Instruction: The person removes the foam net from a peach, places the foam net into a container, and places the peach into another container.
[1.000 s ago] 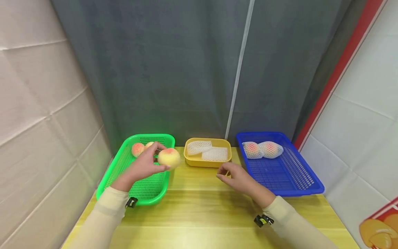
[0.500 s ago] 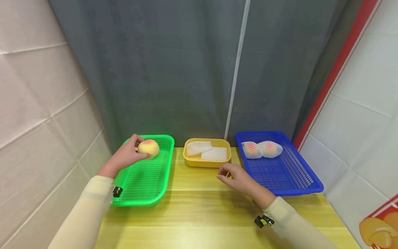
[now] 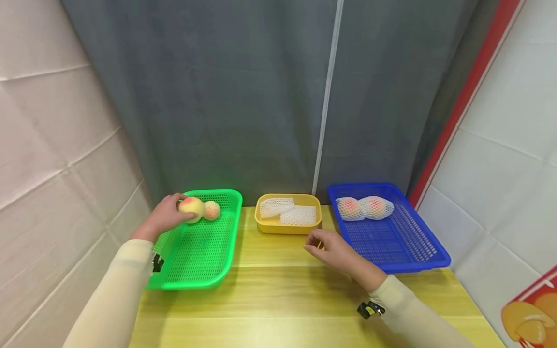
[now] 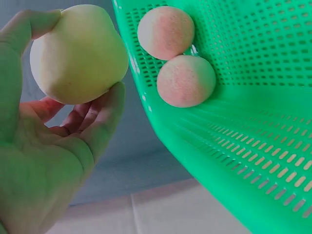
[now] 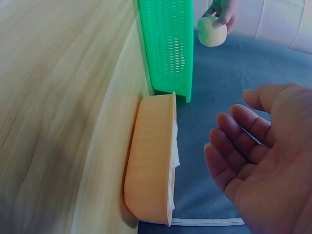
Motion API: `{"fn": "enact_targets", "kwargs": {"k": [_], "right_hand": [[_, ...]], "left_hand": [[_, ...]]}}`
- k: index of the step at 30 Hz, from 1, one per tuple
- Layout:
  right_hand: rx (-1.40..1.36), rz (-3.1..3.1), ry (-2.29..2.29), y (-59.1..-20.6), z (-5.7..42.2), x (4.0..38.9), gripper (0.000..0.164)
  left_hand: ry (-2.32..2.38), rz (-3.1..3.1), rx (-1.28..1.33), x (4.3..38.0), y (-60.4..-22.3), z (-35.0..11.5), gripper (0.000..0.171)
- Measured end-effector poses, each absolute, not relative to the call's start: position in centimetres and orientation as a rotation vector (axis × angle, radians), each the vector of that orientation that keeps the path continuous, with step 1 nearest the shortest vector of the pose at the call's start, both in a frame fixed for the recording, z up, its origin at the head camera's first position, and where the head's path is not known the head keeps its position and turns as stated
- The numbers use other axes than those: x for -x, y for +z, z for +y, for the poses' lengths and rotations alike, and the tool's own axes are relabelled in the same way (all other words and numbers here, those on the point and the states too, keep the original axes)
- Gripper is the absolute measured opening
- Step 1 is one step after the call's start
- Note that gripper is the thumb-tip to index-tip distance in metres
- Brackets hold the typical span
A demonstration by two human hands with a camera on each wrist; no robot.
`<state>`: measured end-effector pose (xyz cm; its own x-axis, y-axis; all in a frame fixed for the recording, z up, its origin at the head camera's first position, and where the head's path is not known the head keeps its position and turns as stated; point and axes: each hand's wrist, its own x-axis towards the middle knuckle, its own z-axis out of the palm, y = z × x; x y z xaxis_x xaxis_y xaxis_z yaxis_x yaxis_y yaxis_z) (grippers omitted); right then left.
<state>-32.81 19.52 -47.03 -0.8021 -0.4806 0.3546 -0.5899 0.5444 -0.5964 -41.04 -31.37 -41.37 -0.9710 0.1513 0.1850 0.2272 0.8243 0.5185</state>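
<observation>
My left hand (image 3: 162, 217) holds a large yellow peach (image 3: 192, 209) with a red blush, between thumb and fingers, above the back left of the green basket (image 3: 200, 251). The left wrist view shows it raised beyond the basket's rim. Two smaller pinkish peaches (image 4: 186, 81) lie together inside that basket; the held peach hides one of them in the head view. My right hand (image 3: 332, 249), fingers loosely curled around nothing, hovers in front of the yellow box (image 3: 287, 230). White foam net sleeves (image 3: 298, 215) lie in that box.
A blue basket (image 3: 387, 246) stands at the right, with two peaches in white foam nets (image 3: 376, 208) at its back. A grey curtain (image 3: 243, 96) hangs behind the wooden table (image 3: 270, 299). Pale walls flank both sides.
My left hand has carried the peach leftward, from the green basket's right rim to its back left, uncovering a peach in the basket. The right hand has stayed in place.
</observation>
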Motion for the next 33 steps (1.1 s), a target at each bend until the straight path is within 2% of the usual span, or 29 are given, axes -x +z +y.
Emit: {"fn": "enact_targets", "kwargs": {"k": [8, 15, 22, 29, 33], "right_hand": [[-0.944, -2.638, 1.086, -47.5, 19.7, 32.8, 0.007], [-0.969, -2.633, 1.094, -47.7, 19.5, 32.6, 0.006], [-0.92, -2.692, 1.1, -47.6, 19.3, 32.2, 0.007], [-0.931, -2.695, 1.115, -47.7, 19.4, 32.0, 0.007], [-0.939, -2.699, 1.118, -47.8, 19.4, 32.0, 0.007]], "left_hand": [[-0.761, -2.906, 0.235, 41.9, -42.1, -32.0, 0.082], [-0.611, -2.966, 0.275, 42.5, -42.5, -31.5, 0.076], [-0.604, -3.083, 0.201, 42.5, -43.0, -31.1, 0.08], [-0.553, -3.16, 0.191, 42.6, -44.2, -31.1, 0.071], [-0.515, -3.168, 0.178, 42.6, -44.5, -31.1, 0.056]]}}
